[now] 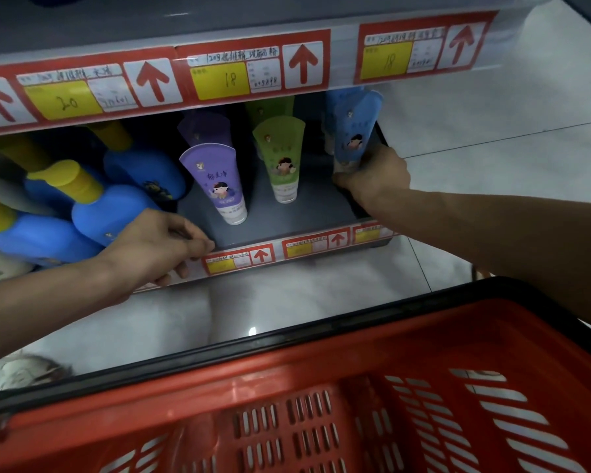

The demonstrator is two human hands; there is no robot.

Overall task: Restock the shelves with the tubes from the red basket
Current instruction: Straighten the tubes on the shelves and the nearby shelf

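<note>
**Holding a blue tube upright at the shelf's right end**

Your right hand point(376, 175) reaches in at about 2 o'clock, its fingers wrapped round the lower end of a blue soft-plastic tube point(354, 131). The tube is at 1 o'clock, at the far right of the dark grey lower shelf point(307, 213). It is broad and flat at the crimped top and narrows toward a pale base that your fingers mostly hide. A small cartoon figure is printed on the face turned toward you.

The tube's long axis runs nearly vertical, crimped end up and base down by the shelf floor. More blue shows just behind it, though how many tubes that is cannot be told.

Two neighbours stand the same way, cap down. A green plastic tube point(282, 162) is at 12 o'clock and a purple plastic tube point(215, 182) at 10 o'clock, each with a like-coloured one behind it.

Your left hand point(157, 247) is at 9 o'clock on the shelf's front edge. The thumb lies on top and the fingers curl down over the label strip, gripping the edge.

Beyond that hand, from 9 to 10 o'clock, blue plastic bottles with yellow caps point(116, 206) lie tilted against one another. Above runs a red-and-white price strip with yellow tags and red arrows point(253, 63).

A pale glossy tiled floor point(475, 131) spreads at 3 o'clock and below the shelf. The red slotted plastic basket with a black rim point(321, 356) fills 6 o'clock, nearest you.
</note>
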